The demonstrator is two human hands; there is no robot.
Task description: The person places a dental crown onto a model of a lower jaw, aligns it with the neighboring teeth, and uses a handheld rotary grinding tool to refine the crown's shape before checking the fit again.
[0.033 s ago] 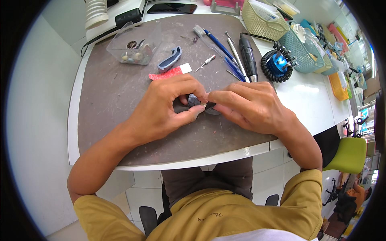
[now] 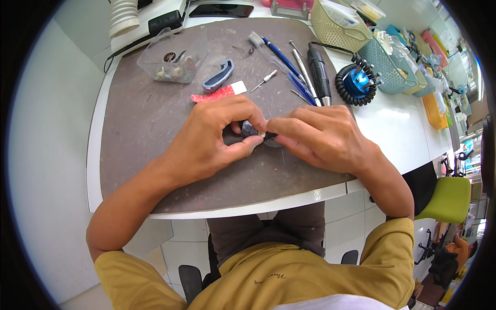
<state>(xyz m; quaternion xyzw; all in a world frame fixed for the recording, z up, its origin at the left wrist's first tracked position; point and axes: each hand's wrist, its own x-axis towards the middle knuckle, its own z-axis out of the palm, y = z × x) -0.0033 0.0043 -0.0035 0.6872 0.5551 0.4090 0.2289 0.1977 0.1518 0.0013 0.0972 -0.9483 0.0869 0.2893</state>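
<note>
Between my two hands, low over the brown mat, is a small grey dental model (image 2: 249,127) with a tiny cream-coloured tooth piece (image 2: 262,135) at its side. My left hand (image 2: 209,132) is closed, its thumb and forefinger curled around the model and touching the tooth piece. From the right, my right hand (image 2: 323,135) presses its bunched fingers against the model's right end. Whether those fingers also pinch something small is hidden. Beyond my left hand lie a red strip with a white end (image 2: 219,92) and a blue-grey curved piece (image 2: 218,77).
A clear plastic box (image 2: 173,62) of small parts stands far left on the mat (image 2: 139,134). Far right lie a toothbrush (image 2: 256,39), blue-handled tools, a small screwdriver-like tool (image 2: 264,80) and a black handpiece (image 2: 319,72) with a coiled cord (image 2: 339,85). Baskets (image 2: 338,33) line the back right.
My right fingers have shifted very slightly at the model. Everything else stays in place.
</note>
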